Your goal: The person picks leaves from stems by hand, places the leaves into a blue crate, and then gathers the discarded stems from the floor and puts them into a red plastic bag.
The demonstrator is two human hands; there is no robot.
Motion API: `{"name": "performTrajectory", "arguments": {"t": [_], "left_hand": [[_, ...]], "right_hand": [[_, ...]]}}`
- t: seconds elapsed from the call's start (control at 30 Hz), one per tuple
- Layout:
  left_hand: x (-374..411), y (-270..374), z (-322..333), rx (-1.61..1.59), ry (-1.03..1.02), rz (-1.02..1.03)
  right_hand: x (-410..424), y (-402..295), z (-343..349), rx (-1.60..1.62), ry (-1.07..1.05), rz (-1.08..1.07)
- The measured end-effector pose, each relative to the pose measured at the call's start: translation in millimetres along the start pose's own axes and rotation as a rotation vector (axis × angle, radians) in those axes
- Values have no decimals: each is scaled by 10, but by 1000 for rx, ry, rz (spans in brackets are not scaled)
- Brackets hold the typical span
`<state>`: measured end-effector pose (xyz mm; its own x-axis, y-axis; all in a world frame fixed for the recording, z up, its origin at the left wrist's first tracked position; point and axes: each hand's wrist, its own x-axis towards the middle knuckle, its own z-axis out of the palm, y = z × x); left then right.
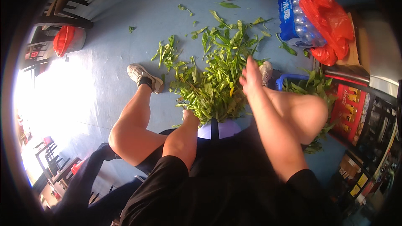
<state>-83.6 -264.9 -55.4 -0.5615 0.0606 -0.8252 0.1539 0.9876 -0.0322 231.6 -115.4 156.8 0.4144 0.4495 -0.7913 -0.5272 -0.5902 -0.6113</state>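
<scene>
A large heap of cut leafy green stems (216, 75) spreads over the blue-grey floor between my shoes. Its near side lies over a light purple plastic thing (232, 129), mostly covered by greens and my dark clothing. My left hand (188, 115) is at the heap's near left edge; its fingers are largely hidden, so what they hold cannot be told. My right hand (252, 77) is raised at the heap's right side, slightly blurred, fingers extended and thumb apart, with nothing seen in it. To the right of my right leg, a blue plastic basket (293, 76) holds long-leaved greens (309, 84).
Loose leaves (228, 4) lie scattered beyond the heap. A shrink-wrapped pack of water bottles (287, 15) with a red plastic bag (329, 22) stands far right. A red Coca-Cola crate (347, 110) is at right, dark wooden chairs (67, 3) and a red-lined bin (75, 39) at left.
</scene>
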Motion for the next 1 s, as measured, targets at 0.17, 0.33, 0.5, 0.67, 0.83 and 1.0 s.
{"name": "performTrajectory", "arguments": {"t": [0.17, 0.33, 0.5, 0.67, 0.83, 1.0], "left_hand": [[-459, 476, 239, -607, 74, -688], [-580, 435, 234, -832, -912, -328], [-701, 819, 242, -909, -858, -435], [-392, 1021, 398, -1008, -920, -175], [-769, 2419, 359, -904, -1279, 179], [-1159, 2941, -60, -380, -530, 441]], "right_hand": [[607, 2067, -923, 105, 193, 521], [645, 2017, -988, -30, 194, 746], [497, 1786, -425, 326, 70, 711], [1075, 1731, 147, 369, 27, 458], [1606, 826, 378, 368, -258, 317], [1338, 675, 207, -197, 89, -192]]}}
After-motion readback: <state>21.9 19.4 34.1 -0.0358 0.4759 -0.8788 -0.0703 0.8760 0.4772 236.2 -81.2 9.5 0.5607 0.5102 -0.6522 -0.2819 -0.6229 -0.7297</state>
